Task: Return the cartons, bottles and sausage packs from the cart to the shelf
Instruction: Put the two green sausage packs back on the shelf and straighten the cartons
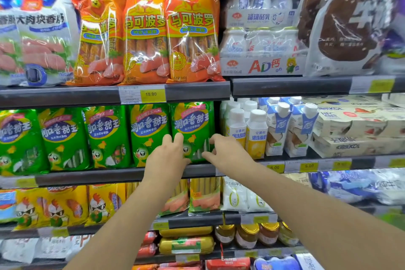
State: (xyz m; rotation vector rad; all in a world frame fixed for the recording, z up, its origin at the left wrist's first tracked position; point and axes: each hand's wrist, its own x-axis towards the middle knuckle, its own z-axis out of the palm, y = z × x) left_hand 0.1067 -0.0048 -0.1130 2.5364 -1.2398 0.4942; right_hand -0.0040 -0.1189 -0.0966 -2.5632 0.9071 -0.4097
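Note:
A green sausage pack [192, 125] stands upright at the right end of a row of like packs on the middle shelf [109, 176]. My left hand [168, 155] lies against its lower left side, fingers spread upward. My right hand [225, 149] touches its lower right edge with curled fingers. Both hands rest on the pack, one at each side. White bottles [256, 131] and blue-and-white cartons [278, 129] stand just right of it on the same level. The cart is out of view.
Orange sausage packs [190, 33] fill the shelf above, with multipacks of small white bottles [260, 50] to their right. Yellow sausage packs [65, 206] sit on the shelf below. Jars [247, 235] and yellow sausage rolls [186, 245] are lower down. Stacked pale boxes [355, 129] are at the right.

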